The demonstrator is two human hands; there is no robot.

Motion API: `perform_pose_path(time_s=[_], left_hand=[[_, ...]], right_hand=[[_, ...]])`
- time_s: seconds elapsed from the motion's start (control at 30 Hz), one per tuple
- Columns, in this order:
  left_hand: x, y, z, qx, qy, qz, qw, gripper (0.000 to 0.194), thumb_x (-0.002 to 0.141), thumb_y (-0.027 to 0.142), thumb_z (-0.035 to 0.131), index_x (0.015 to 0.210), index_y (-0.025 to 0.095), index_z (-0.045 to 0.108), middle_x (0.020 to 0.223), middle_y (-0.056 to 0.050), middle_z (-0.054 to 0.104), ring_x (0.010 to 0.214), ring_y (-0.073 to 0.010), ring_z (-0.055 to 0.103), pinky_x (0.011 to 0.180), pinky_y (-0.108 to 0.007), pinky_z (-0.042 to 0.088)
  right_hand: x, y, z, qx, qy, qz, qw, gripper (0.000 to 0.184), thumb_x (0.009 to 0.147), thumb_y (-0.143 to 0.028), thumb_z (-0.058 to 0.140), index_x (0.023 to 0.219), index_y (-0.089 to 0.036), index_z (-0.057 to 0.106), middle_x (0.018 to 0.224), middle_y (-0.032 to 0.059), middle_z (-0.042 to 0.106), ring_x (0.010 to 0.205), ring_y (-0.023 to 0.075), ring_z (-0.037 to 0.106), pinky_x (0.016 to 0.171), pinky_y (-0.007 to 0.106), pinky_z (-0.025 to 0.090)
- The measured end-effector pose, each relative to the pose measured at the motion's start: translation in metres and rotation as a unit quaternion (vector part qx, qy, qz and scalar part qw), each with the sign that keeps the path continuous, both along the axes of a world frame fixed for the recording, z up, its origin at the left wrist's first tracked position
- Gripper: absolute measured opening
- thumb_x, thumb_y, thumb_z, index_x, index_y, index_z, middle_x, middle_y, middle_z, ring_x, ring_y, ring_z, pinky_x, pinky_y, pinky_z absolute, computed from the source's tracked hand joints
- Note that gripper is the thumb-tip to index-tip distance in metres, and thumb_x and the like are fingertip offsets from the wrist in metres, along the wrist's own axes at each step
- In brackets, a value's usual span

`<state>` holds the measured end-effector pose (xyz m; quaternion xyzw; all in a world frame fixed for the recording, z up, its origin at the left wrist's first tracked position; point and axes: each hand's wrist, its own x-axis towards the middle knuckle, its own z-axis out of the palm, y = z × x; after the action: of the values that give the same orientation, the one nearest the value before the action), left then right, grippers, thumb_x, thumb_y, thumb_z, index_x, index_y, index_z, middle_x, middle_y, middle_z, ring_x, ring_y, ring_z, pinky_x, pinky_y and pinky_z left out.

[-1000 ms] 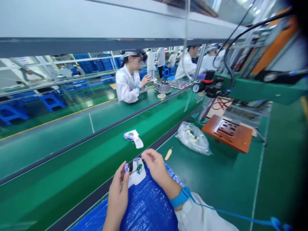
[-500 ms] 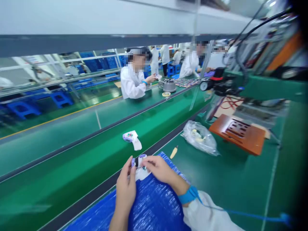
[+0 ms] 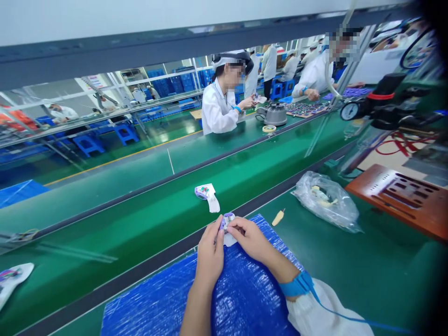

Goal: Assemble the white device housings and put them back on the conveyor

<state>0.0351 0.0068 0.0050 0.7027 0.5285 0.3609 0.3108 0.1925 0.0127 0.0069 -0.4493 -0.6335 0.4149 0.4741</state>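
Observation:
My left hand [image 3: 211,254] and my right hand [image 3: 249,237] are closed together on a small white and purple device shell [image 3: 228,227], held over a blue mat [image 3: 224,308] at the near edge of the bench. Most of the shell is hidden by my fingers. A blue wrist strap [image 3: 297,284] with a cord is on my right wrist. A second white and purple shell [image 3: 207,195] lies on the green conveyor belt [image 3: 140,219] just beyond my hands. A third white shell [image 3: 12,277] shows at the far left of the belt.
A clear plastic bag of parts [image 3: 325,200] and a small tan tool [image 3: 278,217] lie to the right. A brown slotted fixture [image 3: 402,196] stands further right. People in white coats [image 3: 219,109] work across the line, near a grey pot [image 3: 275,114].
My right hand has come down over the shell, covering the green parts inside it. The view has swung left, so the bag and fixture sit further right and a third shell shows at the left.

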Motion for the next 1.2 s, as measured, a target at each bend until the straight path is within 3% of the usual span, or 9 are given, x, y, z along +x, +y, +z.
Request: perform_pose_path(time_s=[0.23, 0.7, 1.03, 1.2], left_hand=[[0.001, -0.001, 0.002, -0.001, 0.005, -0.012, 1.0, 0.041, 0.099, 0.034, 0.037, 0.139, 0.028, 0.045, 0.131, -0.005, 0.054, 0.121, -0.0179, 0.05, 0.103, -0.033, 0.038], [-0.002, 0.0, 0.001, -0.016, 0.02, -0.031, 0.999, 0.041, 0.1, 0.033, 0.034, 0.14, 0.029, 0.043, 0.133, -0.003, 0.052, 0.123, -0.0155, 0.048, 0.106, -0.032, 0.035], [0.0, -0.002, -0.003, -0.008, 0.02, -0.017, 1.0, 0.043, 0.098, 0.035, 0.034, 0.137, 0.026, 0.048, 0.13, -0.008, 0.054, 0.121, -0.021, 0.049, 0.105, -0.039, 0.038], [-0.004, -0.003, -0.003, -0.014, 0.009, -0.006, 1.0, 0.042, 0.096, 0.039, 0.036, 0.134, 0.027, 0.052, 0.129, -0.008, 0.056, 0.121, -0.0229, 0.051, 0.104, -0.042, 0.04]], right_hand=[[-0.002, -0.002, -0.004, 0.038, -0.04, 0.0, 0.998, 0.015, 0.092, -0.022, 0.05, 0.08, -0.019, 0.059, 0.077, -0.0004, 0.054, 0.068, 0.0138, 0.05, 0.062, 0.025, 0.037], [-0.004, -0.001, -0.005, 0.042, -0.047, -0.005, 0.998, 0.014, 0.09, -0.017, 0.051, 0.078, -0.019, 0.058, 0.075, -0.0012, 0.052, 0.066, 0.0132, 0.048, 0.06, 0.025, 0.036], [-0.014, -0.007, -0.004, 0.038, -0.034, -0.064, 0.997, 0.017, 0.089, -0.016, 0.05, 0.074, -0.019, 0.059, 0.072, -0.0003, 0.054, 0.065, 0.0141, 0.05, 0.059, 0.025, 0.036], [-0.017, -0.007, -0.003, 0.028, -0.032, -0.059, 0.997, 0.018, 0.089, -0.017, 0.05, 0.072, -0.019, 0.058, 0.071, -0.0002, 0.055, 0.065, 0.0143, 0.05, 0.059, 0.024, 0.036]])
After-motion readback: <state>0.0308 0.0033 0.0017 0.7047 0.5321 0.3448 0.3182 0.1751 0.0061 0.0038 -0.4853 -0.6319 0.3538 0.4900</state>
